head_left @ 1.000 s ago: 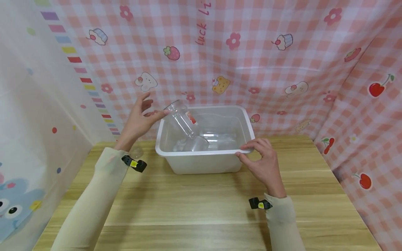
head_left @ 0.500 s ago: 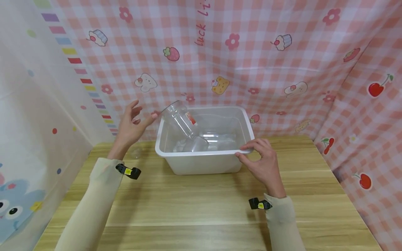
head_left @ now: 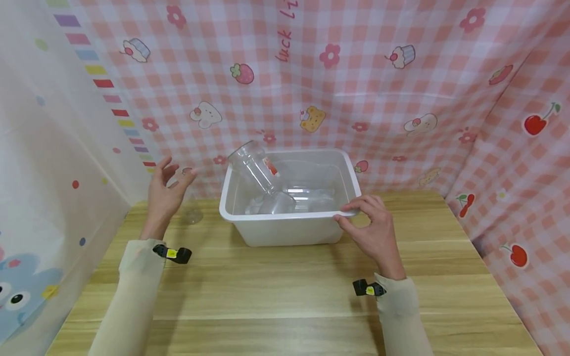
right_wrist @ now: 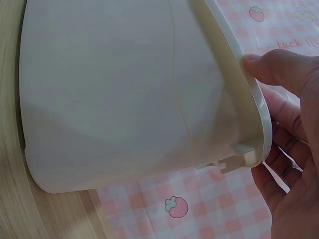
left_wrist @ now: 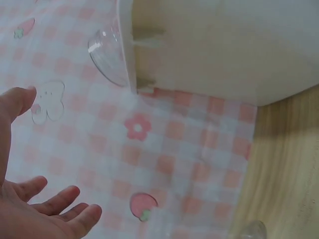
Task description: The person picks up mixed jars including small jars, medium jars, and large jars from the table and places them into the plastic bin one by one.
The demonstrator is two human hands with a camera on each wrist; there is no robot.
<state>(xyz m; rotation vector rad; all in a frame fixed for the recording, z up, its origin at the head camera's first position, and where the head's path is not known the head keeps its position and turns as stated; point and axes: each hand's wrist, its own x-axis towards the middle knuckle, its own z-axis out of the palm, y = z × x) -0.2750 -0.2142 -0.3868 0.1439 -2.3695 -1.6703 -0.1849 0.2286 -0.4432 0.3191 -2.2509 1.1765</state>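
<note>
A white plastic tub (head_left: 289,232) stands on the wooden table. My right hand (head_left: 373,231) pinches its front right corner, thumb (right_wrist: 253,60) on the rim and the other fingers curled over the edge. Inside, a clear jar (head_left: 253,165) with a red label leans on the left rim, its mouth sticking out above. Another clear container (head_left: 278,202) lies at the bottom below it. My left hand (head_left: 166,195) hovers left of the tub, fingers apart and holding nothing. Just right of it stands a clear thing with a round base (head_left: 193,216), its upper part overlapped by the fingertips.
A pink checked cloth (head_left: 276,104) hangs right behind the tub, and a white printed cloth (head_left: 67,163) hangs at the left. The wooden tabletop (head_left: 276,291) stretches in front of the tub. Each wrist wears a small black camera.
My left hand has moved away from the jar's mouth, to the left and down toward the clear thing. The jar stays leaning in the tub. My right hand has not moved.
</note>
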